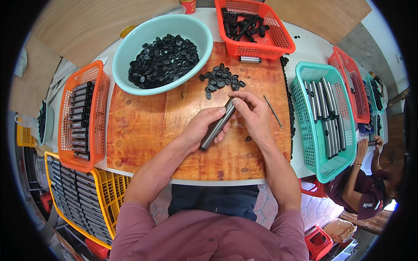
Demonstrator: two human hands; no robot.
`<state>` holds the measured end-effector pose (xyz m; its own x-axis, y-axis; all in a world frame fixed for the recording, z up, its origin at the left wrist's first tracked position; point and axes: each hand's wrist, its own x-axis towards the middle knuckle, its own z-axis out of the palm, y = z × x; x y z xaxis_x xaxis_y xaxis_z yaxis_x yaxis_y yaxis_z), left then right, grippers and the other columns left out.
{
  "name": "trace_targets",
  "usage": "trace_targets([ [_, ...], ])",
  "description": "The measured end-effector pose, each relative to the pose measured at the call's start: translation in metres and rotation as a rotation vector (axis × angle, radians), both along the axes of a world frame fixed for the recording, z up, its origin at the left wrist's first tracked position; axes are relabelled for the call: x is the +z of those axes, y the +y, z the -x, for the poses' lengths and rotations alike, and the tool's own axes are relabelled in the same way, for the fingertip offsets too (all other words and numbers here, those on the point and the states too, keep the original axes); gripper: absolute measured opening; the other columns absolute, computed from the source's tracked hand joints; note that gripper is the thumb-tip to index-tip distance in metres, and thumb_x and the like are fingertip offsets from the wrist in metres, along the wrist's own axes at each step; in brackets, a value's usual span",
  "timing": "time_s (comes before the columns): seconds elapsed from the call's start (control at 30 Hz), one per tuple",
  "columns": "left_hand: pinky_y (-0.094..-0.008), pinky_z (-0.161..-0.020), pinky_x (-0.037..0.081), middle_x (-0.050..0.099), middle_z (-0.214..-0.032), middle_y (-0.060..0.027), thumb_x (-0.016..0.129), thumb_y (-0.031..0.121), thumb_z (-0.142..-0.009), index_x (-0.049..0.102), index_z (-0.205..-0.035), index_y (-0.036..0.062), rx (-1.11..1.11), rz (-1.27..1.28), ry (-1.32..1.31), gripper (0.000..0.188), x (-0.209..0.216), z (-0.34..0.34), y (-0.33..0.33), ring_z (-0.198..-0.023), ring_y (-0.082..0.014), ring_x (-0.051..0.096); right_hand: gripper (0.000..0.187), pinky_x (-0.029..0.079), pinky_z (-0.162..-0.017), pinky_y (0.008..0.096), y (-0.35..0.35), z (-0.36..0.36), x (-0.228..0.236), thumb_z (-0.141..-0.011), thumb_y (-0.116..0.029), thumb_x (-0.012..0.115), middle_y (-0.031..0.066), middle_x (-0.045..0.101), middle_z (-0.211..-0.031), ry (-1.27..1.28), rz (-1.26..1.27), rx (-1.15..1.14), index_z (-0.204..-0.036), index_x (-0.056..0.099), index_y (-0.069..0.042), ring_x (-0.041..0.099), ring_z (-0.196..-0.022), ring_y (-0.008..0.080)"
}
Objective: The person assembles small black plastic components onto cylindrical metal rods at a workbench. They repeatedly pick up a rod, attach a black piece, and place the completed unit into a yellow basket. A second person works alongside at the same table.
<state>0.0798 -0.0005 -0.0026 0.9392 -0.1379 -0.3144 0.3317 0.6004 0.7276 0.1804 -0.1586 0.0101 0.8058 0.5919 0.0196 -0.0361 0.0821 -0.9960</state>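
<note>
A dark grey metal tube (214, 130) slants over the wooden board, its lower end toward me. My left hand (201, 125) is closed around its middle, thumb on top and fingertips showing beyond. My right hand (251, 114) closes on the tube's upper end with thumb and fingers; whether a small black part sits there is hidden. Just beyond my hands lies a loose pile of small oval black caps (221, 80). A thin metal rod (273, 112) rests on the board to the right of my right hand.
A pale green bowl (206, 43) of black caps stands far left. Orange basket (98, 130) at left and green basket (324, 172) at right hold metal tubes. A red basket (278, 45) holds black parts; a short tube (250, 59) lies before it. Another person (361, 187) works at right.
</note>
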Motion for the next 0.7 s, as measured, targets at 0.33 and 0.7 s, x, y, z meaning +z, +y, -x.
trace_targets([
  [0.33,-0.0238,-0.057,0.05,0.068,-0.086,-0.0073,0.054,0.039,-0.108,0.061,-0.119,-0.0005,0.02,-0.133,-0.076,0.042,-0.011,0.0,-0.001,-0.065,-0.0113,0.062,0.025,0.049,-0.069,0.0225,-0.003,-0.004,-0.003,-0.101,-0.016,0.065,0.0011,0.068,-0.093,-0.075,-0.048,0.0,-0.118,0.071,0.001,0.061,-0.08,0.0068],
  [0.7,-0.0265,-0.077,0.055,0.069,-0.102,-0.0074,0.053,0.031,-0.109,0.061,-0.128,-0.0013,-0.016,-0.451,-0.211,0.039,0.0,0.003,0.005,-0.084,-0.0116,0.066,0.022,0.05,-0.077,0.0246,-0.009,-0.006,0.0,-0.101,-0.011,0.063,0.0019,0.069,-0.099,-0.078,-0.12,0.025,-0.119,0.068,0.001,0.062,-0.088,0.0075],
])
